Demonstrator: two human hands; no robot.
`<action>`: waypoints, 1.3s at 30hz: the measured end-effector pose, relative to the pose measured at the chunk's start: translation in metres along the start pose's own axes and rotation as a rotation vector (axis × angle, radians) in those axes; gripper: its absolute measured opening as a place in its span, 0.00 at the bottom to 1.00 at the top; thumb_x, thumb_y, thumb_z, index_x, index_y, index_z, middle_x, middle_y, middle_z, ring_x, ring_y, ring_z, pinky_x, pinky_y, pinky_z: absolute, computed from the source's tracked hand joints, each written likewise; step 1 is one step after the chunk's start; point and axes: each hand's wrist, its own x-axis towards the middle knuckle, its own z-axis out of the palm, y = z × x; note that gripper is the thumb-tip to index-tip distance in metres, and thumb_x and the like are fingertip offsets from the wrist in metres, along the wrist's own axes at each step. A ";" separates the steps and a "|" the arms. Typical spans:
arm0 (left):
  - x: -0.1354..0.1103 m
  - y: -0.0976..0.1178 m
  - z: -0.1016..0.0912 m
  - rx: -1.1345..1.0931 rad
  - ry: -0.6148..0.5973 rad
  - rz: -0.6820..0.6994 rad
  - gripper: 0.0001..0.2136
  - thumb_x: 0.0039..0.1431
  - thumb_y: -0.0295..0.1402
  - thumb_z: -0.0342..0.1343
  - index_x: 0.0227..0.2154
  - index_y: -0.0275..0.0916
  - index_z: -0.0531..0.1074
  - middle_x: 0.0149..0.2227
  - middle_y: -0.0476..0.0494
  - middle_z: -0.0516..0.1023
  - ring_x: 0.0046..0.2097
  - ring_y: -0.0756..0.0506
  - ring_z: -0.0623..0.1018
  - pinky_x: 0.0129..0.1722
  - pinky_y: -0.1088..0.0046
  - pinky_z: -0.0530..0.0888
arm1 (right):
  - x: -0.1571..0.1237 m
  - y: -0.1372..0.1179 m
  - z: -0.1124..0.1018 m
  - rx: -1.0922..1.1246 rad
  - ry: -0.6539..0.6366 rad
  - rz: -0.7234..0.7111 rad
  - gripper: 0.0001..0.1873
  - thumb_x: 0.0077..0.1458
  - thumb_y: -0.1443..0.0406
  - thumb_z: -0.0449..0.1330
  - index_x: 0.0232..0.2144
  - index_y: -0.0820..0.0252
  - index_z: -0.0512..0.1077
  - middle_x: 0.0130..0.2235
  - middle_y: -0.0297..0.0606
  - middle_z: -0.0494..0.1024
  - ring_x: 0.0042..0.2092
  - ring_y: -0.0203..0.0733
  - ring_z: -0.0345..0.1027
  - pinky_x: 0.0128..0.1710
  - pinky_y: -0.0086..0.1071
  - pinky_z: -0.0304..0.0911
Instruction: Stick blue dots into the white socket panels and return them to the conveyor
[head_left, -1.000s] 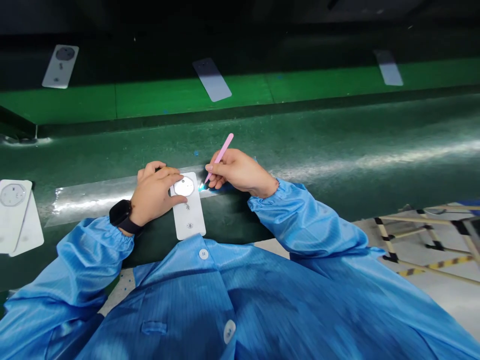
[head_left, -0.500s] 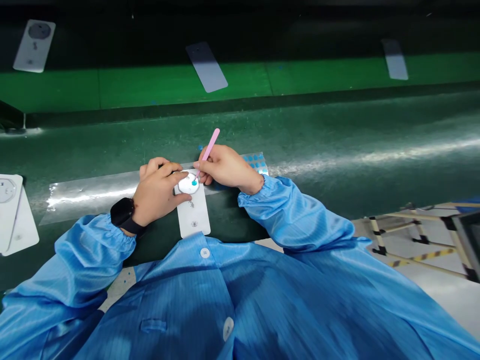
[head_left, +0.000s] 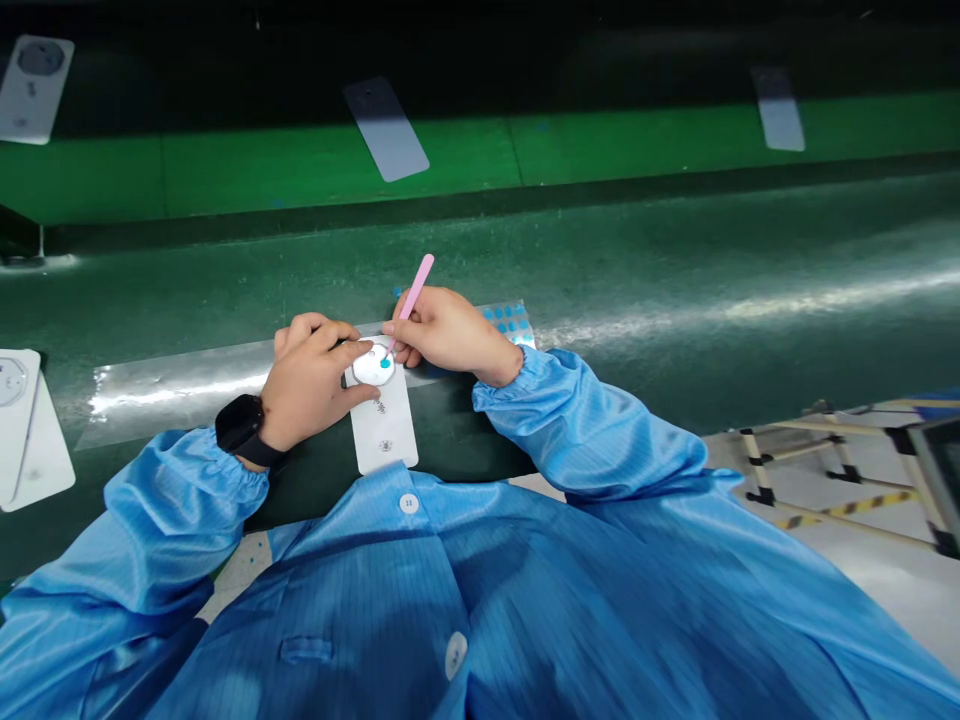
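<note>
My left hand [head_left: 311,375] lies over the upper left of a white phone back cover [head_left: 384,430], thumb and fingers holding it around its round camera area [head_left: 366,371]. Pinched in my right hand [head_left: 446,330] are pink tweezers [head_left: 417,285], tilted with the tip down. The tip meets a small blue round sticker [head_left: 385,363] on the camera area; whether it grips the sticker is too small to tell. Below my right wrist and beyond it lies a clear sheet with blue dots [head_left: 510,320].
A strip of clear film [head_left: 180,385] runs along the bench [head_left: 637,260] to the left. Two overlapping white covers [head_left: 45,455] lie at the left edge. On the green belt [head_left: 247,180] behind are more covers, one in the middle [head_left: 390,135]. A tube frame [head_left: 832,480] stands at right.
The belt's covers and seams have shifted left in view. Both hands, the phone cover and the tweezers keep nearly the same pose, the tweezers' tip still at the blue sticker.
</note>
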 end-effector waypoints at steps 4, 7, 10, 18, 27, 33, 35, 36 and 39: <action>0.000 0.001 0.000 0.003 0.002 -0.002 0.21 0.52 0.40 0.69 0.50 0.45 0.79 0.50 0.40 0.79 0.54 0.32 0.68 0.48 0.50 0.66 | 0.000 0.000 0.000 0.042 0.008 0.008 0.11 0.60 0.73 0.61 0.26 0.61 0.67 0.21 0.35 0.77 0.22 0.35 0.73 0.19 0.23 0.68; 0.000 0.001 0.000 0.009 0.001 -0.001 0.21 0.52 0.40 0.69 0.50 0.44 0.79 0.49 0.40 0.79 0.54 0.32 0.68 0.48 0.50 0.65 | 0.001 0.001 -0.001 0.051 -0.010 0.012 0.12 0.62 0.72 0.60 0.26 0.62 0.67 0.21 0.35 0.78 0.21 0.34 0.73 0.18 0.22 0.67; 0.000 0.000 0.000 0.013 0.005 0.002 0.22 0.52 0.41 0.69 0.50 0.44 0.79 0.49 0.40 0.79 0.54 0.32 0.68 0.48 0.50 0.65 | 0.001 0.002 -0.001 0.030 -0.023 0.006 0.11 0.61 0.72 0.61 0.26 0.61 0.67 0.20 0.35 0.78 0.20 0.34 0.73 0.18 0.22 0.66; 0.000 -0.001 0.002 0.014 0.012 0.010 0.21 0.52 0.41 0.69 0.50 0.45 0.79 0.49 0.40 0.79 0.54 0.32 0.68 0.48 0.50 0.66 | 0.004 0.006 -0.002 -0.005 -0.042 -0.046 0.11 0.61 0.71 0.61 0.27 0.61 0.67 0.22 0.35 0.79 0.21 0.35 0.73 0.18 0.23 0.67; -0.001 -0.001 0.003 0.017 0.021 0.018 0.21 0.52 0.41 0.69 0.49 0.46 0.79 0.49 0.40 0.78 0.54 0.31 0.68 0.48 0.50 0.65 | 0.002 0.000 -0.002 -0.059 -0.032 -0.036 0.11 0.61 0.72 0.60 0.27 0.61 0.67 0.22 0.35 0.79 0.21 0.35 0.73 0.19 0.24 0.67; -0.001 -0.002 0.003 0.018 0.027 0.024 0.22 0.51 0.41 0.69 0.50 0.45 0.79 0.48 0.39 0.79 0.54 0.32 0.68 0.48 0.50 0.65 | 0.002 0.002 -0.001 -0.118 -0.024 -0.064 0.10 0.61 0.70 0.60 0.28 0.60 0.66 0.22 0.33 0.78 0.21 0.36 0.73 0.20 0.26 0.65; -0.002 -0.002 0.002 0.014 0.029 0.027 0.21 0.52 0.41 0.69 0.50 0.44 0.78 0.48 0.39 0.79 0.54 0.32 0.68 0.48 0.50 0.65 | 0.002 0.002 0.000 -0.137 -0.019 -0.077 0.09 0.61 0.70 0.60 0.28 0.60 0.65 0.21 0.33 0.78 0.21 0.35 0.72 0.21 0.26 0.64; -0.002 -0.003 0.002 0.012 0.030 0.029 0.21 0.52 0.41 0.68 0.49 0.45 0.78 0.48 0.39 0.78 0.54 0.32 0.68 0.48 0.50 0.65 | 0.002 0.002 0.000 -0.148 -0.014 -0.085 0.09 0.61 0.70 0.60 0.28 0.60 0.65 0.21 0.32 0.78 0.21 0.35 0.72 0.21 0.26 0.64; -0.002 -0.002 0.002 0.004 0.030 0.034 0.19 0.54 0.41 0.67 0.49 0.46 0.78 0.48 0.39 0.78 0.55 0.32 0.67 0.48 0.50 0.65 | 0.001 0.003 0.000 -0.173 -0.004 -0.103 0.09 0.60 0.70 0.60 0.28 0.60 0.65 0.21 0.32 0.78 0.22 0.36 0.73 0.24 0.27 0.65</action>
